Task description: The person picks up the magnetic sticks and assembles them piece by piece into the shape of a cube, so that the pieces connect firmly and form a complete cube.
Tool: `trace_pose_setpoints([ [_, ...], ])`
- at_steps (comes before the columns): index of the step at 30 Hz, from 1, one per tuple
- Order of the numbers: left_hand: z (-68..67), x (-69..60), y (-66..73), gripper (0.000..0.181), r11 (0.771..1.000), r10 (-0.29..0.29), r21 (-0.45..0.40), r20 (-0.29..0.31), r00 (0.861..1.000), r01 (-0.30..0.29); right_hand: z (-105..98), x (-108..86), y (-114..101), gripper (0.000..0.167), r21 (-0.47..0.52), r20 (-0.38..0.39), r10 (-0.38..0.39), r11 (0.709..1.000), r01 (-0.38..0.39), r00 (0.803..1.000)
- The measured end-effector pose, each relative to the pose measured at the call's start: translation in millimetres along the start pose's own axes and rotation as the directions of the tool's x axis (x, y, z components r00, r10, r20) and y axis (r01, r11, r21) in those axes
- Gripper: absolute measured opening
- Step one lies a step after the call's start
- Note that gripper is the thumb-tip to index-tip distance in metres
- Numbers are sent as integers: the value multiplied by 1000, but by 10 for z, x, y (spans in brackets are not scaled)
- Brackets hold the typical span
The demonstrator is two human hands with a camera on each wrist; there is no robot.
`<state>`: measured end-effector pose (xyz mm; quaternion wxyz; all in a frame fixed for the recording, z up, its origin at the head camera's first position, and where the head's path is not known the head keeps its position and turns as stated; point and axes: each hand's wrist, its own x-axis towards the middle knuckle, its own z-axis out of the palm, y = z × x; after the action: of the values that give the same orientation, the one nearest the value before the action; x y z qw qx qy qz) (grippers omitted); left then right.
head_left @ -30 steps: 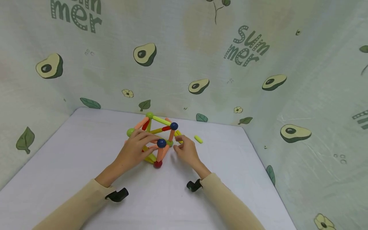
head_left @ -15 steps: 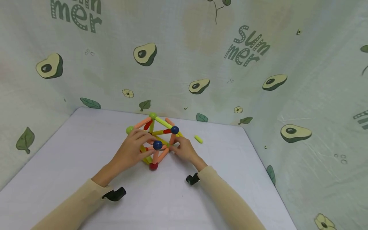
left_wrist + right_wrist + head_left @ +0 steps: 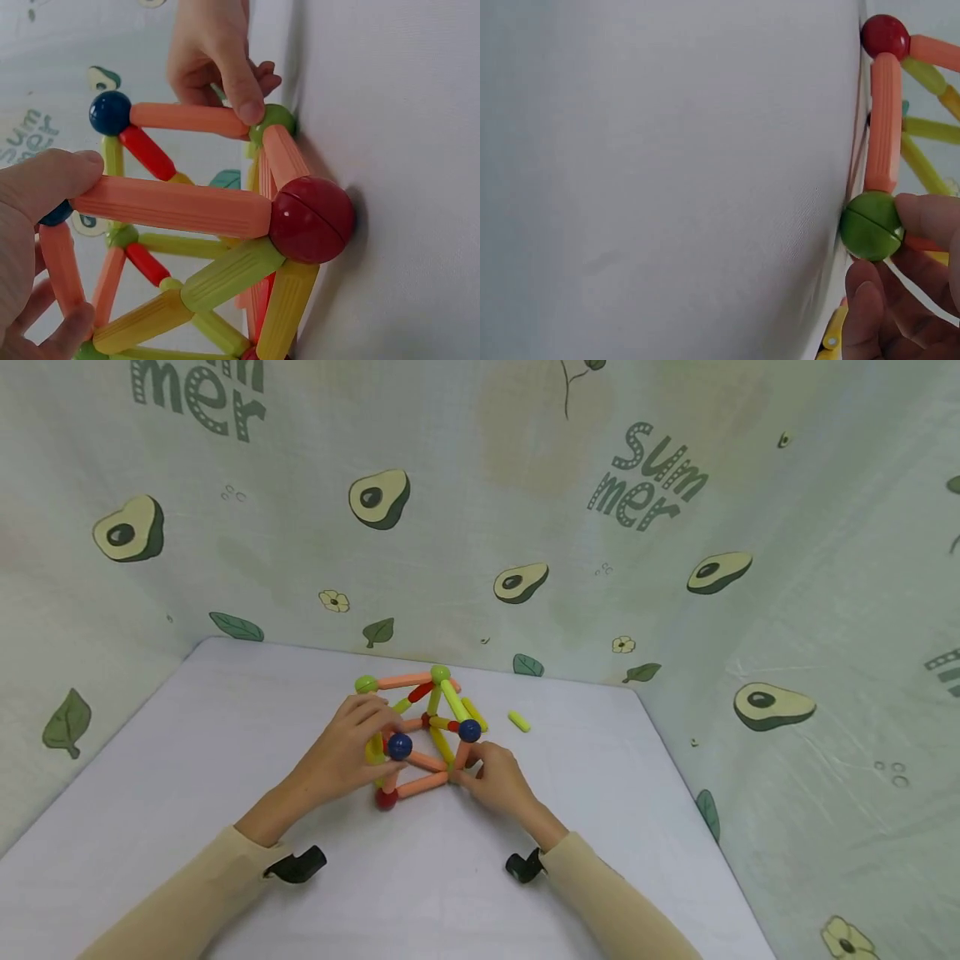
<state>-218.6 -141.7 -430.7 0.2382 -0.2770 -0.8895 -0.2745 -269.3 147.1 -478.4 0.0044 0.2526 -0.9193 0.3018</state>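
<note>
A cube-like frame of magnetic sticks and balls [image 3: 423,783] stands on the white table, with salmon, yellow, lime and red sticks. At its upper front left corner, my left hand [image 3: 341,752] holds a blue ball [image 3: 400,746], the thumb lying along a salmon stick [image 3: 172,205]. My right hand [image 3: 498,781] pinches the green ball [image 3: 871,226] at the lower front right corner, below another blue ball [image 3: 469,731]. A red ball [image 3: 312,219] forms the lower front left corner. Green balls [image 3: 440,674] top the far corners. Fingers partly hide the left side.
A loose lime stick [image 3: 519,721] lies to the right of the frame. Behind the frame's right side lies a yellow stick [image 3: 475,714]. The patterned cloth backdrop [image 3: 450,527] rises behind the table [image 3: 420,893].
The frame has turned: its right blue ball came nearer to me and its far green ball shifted right. My right hand moved in and took hold of the lower green ball.
</note>
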Motion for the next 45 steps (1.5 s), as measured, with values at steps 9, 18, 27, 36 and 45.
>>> trace_pose_setpoints([
  [9, -6, -55, -64, 55, 1000, 18, -20, -60, 998, -19, -42, -122, -53, 15, 12, 19, 1, 1000, -1, 1000],
  [18, -51, -39, -82, 55, 998, -28, -48, -34, 999, 26, -305, 18, 145, 18, 38, 106, -1, 999, -3, 994],
  [27, -50, -91, -148, 60, 998, -19, -61, -33, 999, 17, -342, 516, 402, 29, -79, -69, 137, 987, -142, 988],
  [36, -69, -114, -134, 61, 996, 9, -92, -25, 1000, -11, -206, 731, 455, 31, -195, -28, 133, 971, -136, 991],
  [45, -109, -117, -135, 60, 998, 43, -38, -33, 999, -44, -222, 670, 458, 33, -244, -40, 264, 933, -266, 964],
])
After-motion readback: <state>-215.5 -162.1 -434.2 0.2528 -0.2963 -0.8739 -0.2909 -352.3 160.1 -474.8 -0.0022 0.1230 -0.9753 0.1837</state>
